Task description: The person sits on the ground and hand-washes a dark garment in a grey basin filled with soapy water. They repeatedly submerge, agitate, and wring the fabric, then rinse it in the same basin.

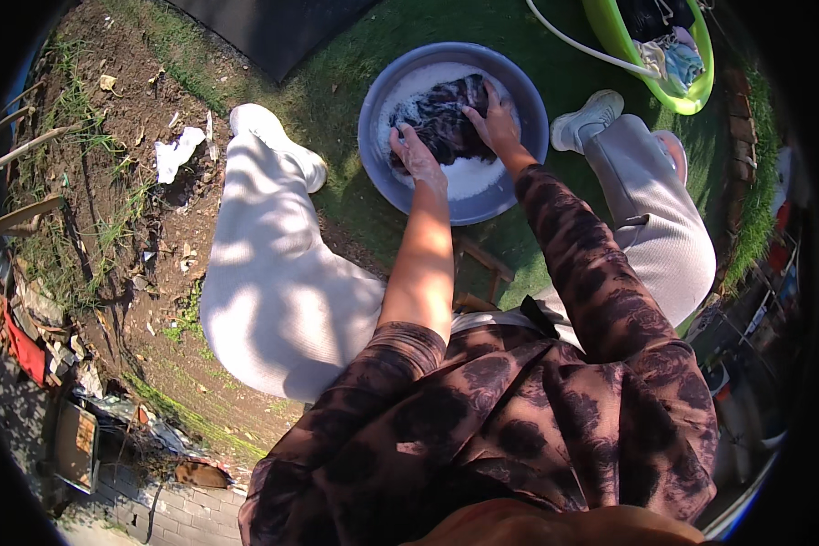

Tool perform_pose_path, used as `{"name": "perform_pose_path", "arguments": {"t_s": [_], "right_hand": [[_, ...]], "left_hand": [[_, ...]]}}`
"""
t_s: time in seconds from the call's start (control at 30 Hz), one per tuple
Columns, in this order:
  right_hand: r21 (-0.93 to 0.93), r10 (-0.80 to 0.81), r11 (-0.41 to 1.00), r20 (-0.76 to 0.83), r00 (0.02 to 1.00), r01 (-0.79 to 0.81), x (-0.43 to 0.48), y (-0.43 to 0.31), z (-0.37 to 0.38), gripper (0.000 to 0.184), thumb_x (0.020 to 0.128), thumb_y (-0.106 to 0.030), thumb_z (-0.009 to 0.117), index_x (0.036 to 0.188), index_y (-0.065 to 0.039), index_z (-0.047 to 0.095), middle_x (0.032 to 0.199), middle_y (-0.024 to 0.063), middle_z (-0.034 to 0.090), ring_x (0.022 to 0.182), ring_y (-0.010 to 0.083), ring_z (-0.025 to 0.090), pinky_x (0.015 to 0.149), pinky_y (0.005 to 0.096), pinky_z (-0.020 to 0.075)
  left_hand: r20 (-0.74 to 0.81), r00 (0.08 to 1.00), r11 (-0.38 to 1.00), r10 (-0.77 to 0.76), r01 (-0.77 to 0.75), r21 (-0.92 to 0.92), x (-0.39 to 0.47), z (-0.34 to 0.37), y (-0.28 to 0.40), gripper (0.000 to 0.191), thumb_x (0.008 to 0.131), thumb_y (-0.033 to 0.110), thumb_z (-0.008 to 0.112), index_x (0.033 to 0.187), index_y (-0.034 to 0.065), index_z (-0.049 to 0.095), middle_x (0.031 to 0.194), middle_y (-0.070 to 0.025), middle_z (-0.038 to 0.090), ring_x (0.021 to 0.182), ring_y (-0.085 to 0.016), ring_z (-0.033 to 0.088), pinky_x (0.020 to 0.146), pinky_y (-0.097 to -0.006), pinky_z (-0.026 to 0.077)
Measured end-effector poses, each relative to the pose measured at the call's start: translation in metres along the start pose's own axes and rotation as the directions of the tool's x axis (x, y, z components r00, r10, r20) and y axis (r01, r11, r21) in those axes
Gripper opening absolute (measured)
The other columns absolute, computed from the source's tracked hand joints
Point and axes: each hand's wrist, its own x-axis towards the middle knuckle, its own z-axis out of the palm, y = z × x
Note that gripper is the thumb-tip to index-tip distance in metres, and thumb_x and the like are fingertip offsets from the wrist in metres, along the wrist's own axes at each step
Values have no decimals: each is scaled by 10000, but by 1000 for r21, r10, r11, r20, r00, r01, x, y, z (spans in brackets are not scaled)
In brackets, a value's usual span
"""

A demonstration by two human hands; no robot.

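A round grey-blue plastic basin (456, 213) stands on the green turf between my feet. White suds (474, 179) fill it around a dark, wet piece of cloth (447, 112). My left hand (418, 155) lies on the near left edge of the cloth, wet and with its fingers bent. On the cloth's right side rests my right hand (495, 123), thumb and fingers spread over the fabric. Whether either hand pinches the cloth cannot be told, as the suds and folds hide the fingertips in part.
A lime-green tub (689, 104) with clothes (682, 61) is at the upper right, a white hose (580, 44) crossing its rim. Bare soil with paper scraps (177, 153) lies left of my leg. Part of a wooden stool (484, 259) shows below the basin. Bricks (740, 136) edge the turf at right.
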Motion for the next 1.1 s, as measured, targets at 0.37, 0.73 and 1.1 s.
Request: {"name": "perform_pose_path", "arguments": {"t_s": [0.37, 0.73, 1.1], "right_hand": [[97, -258, 966, 436, 862, 240, -125, -104, -40, 509, 909, -537, 563, 1009, -60, 708, 986, 200, 706, 939, 386, 665, 818, 449, 514], [224, -210, 958, 127, 969, 178, -70, -73, -13, 427, 926, -434, 588, 992, -25, 688, 990, 231, 695, 948, 416, 650, 810, 481, 496], [-236, -323, 933, -210, 923, 273, 33, 3, 4, 433, 930, -342, 615, 1249, -57, 546, 1188, 274, 586, 1019, 477, 600, 905, 523, 474]], "left_hand": [[664, 746, 999, 44, -42, -18, -4, -23, 39, 609, 962, 539, 500, 1292, 30, 564, 1204, -124, 628, 1186, -280, 535, 1018, -425, 438], [481, 861, 946, -165, 276, -170, -9, 17, 45, 371, 1009, 400, 485, 1079, 60, 617, 1021, -96, 637, 968, -248, 609, 859, -380, 502], [-118, 985, 991, -122, 128, 41, 0, 11, 23, 628, 946, 473, 597, 1420, 141, 351, 1420, -160, 395, 1184, -314, 508, 928, -437, 478]]}}
